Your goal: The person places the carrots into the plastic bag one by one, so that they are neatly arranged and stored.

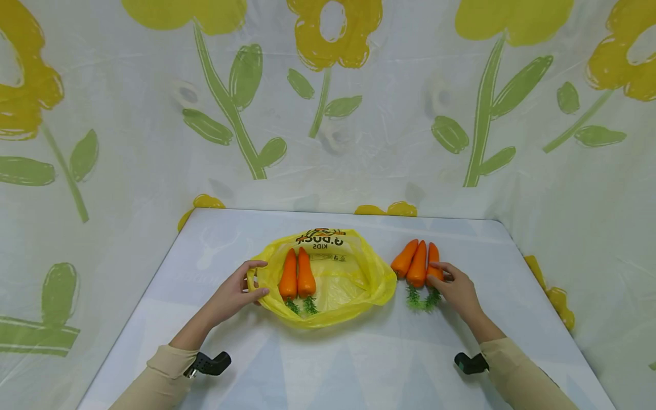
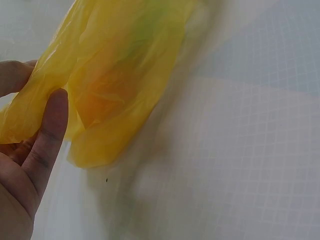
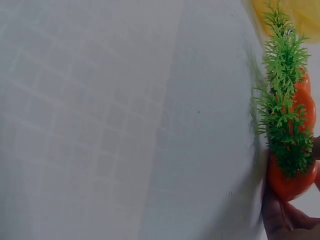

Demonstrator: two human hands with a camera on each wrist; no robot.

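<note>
A yellow plastic bag (image 1: 353,313) lies with its mouth open in the head view, and two orange carrots (image 1: 290,276) with green tops rest side by side in it. My left hand (image 1: 237,289) holds the bag's left edge between thumb and fingers; the left wrist view shows the thumb (image 2: 50,125) against the yellow film (image 2: 120,145). Right of the bag lie three more carrots (image 1: 417,267) close together. My right hand (image 1: 458,289) grips the rightmost carrot (image 1: 433,259) at its thick end. In the right wrist view the green tops (image 3: 287,105) hide part of that carrot (image 3: 290,185).
Everything rests on a white table (image 1: 328,376) with pale blue shapes. Behind it hangs a cloth (image 1: 389,148) printed with yellow flowers and green leaves. Black wrist-worn devices (image 1: 212,363) show at both sleeves.
</note>
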